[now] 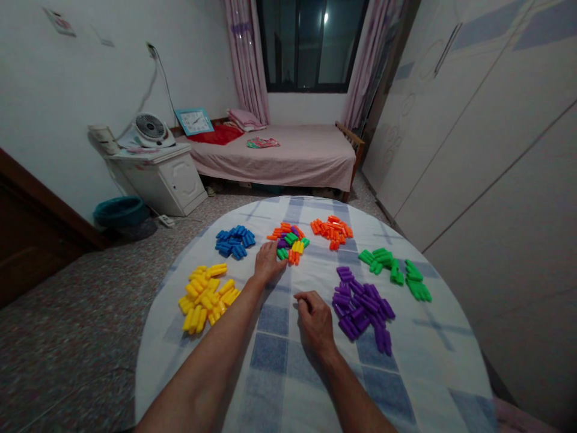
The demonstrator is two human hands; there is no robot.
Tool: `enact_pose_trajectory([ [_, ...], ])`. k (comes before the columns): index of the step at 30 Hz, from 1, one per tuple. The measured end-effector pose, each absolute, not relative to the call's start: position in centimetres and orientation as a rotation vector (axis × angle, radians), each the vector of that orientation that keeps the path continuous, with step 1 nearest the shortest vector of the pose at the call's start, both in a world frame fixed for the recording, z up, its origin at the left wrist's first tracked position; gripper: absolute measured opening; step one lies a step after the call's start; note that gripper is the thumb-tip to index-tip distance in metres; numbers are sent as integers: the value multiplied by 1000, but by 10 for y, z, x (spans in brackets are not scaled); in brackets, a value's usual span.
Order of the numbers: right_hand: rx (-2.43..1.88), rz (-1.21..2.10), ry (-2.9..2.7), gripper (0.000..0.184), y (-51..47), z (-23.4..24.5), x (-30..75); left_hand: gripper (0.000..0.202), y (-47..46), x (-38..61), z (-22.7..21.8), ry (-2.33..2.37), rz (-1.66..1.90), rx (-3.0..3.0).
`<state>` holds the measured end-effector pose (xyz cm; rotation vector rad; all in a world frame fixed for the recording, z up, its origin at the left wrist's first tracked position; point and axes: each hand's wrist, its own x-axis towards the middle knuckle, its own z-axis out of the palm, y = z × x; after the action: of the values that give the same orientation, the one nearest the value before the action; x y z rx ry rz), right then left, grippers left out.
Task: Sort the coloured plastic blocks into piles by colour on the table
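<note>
My left hand reaches to the near left edge of a mixed pile of small orange, green, purple and yellow plastic pieces. Its thumb and fingers are apart at the pile's edge, and no piece shows in its grasp. My right hand rests on the table with its fingers curled in and nothing visible in them. Close to its right lies a heap of purple pieces. Left of my left forearm is a heap of yellow pieces. The pieces look like short tubes joined side by side.
Blue pieces lie at the back left of the round table, orange pieces at the back, green pieces at the right. A checked cloth covers the table. Beyond are a bed, a white cabinet and a wardrobe.
</note>
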<state>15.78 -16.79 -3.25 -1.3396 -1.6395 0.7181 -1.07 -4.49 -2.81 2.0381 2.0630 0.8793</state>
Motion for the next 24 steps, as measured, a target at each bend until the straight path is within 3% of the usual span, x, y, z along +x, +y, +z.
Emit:
enact_pose_trajectory([
  [6, -1337, 719, -1659, 26, -167, -35, 158, 33, -53, -1, -29, 2148, 832, 2070],
  [24, -1294, 752, -1563, 25, -168, -36, 157, 26, -97, -2, -21, 2053, 686, 2157],
])
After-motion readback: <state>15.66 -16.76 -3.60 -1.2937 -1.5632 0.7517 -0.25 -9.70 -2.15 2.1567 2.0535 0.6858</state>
